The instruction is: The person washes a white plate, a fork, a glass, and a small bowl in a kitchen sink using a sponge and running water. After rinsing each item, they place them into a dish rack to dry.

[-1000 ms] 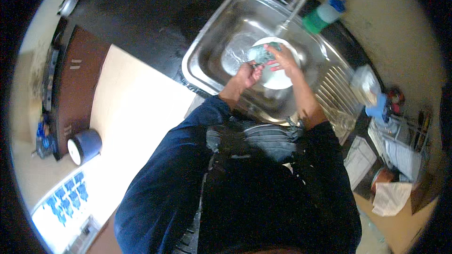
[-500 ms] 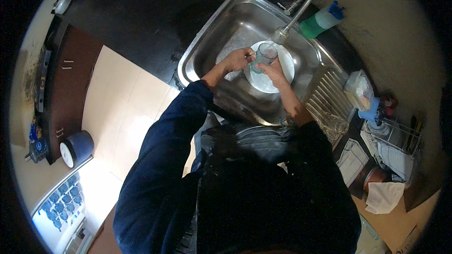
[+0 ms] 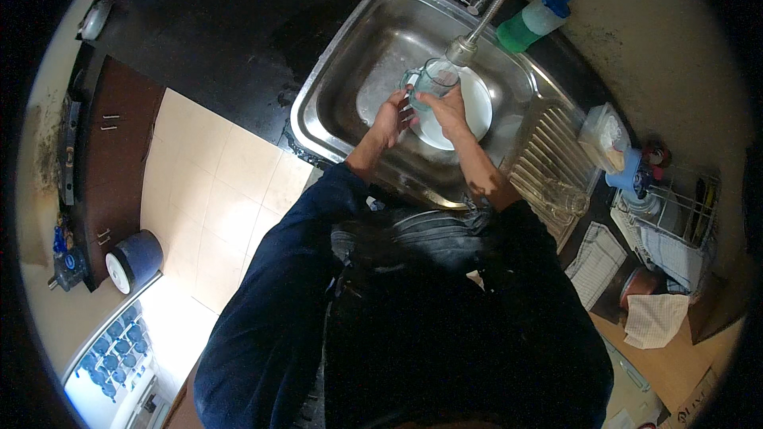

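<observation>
Black tabletop (image 3: 230,32), stainless-steel sink (image 3: 342,79): clear glass mug (image 3: 439,83) gripped in right fingers (image 3: 431,100), handle (image 3: 406,75) leftward, nearest loosely spread left fingers (image 3: 396,99).

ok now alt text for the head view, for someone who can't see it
A person's right hand holds a clear glass mug over a round white dish in a metal sink, the open left hand close beside the mug. A flexible faucet arches over the sink.

Floor (image 3: 211,171): pale beige tiles, left of centre
Countertop (image 3: 222,24): black, across the upper left
Cabinets (image 3: 119,159): dark brown, metal handles (image 3: 110,121), far left
Wall (image 3: 636,48): dull beige, upper right
Light: bright glare, lower left
</observation>
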### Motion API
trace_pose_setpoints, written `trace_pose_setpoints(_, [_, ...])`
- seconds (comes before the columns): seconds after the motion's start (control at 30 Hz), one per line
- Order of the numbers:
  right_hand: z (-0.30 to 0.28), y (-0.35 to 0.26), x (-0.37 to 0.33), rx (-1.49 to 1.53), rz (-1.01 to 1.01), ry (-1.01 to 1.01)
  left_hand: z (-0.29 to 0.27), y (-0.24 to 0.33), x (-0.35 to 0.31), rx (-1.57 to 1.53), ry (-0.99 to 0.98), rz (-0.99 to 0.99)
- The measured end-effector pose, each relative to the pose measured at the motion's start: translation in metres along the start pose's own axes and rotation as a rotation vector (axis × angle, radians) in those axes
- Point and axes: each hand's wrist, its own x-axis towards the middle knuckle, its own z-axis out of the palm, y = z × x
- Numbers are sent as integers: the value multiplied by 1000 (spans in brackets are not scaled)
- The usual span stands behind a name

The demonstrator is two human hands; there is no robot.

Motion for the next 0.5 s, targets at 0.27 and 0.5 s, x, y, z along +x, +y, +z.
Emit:
trace_pose_setpoints(0.27, [4,-7,16,17,-67,79,-8,13,-3,120,-12,146])
trace_pose_setpoints(0.5, [-10,6,4,-67,-56,49,-8,24,-3,180,-22,149])
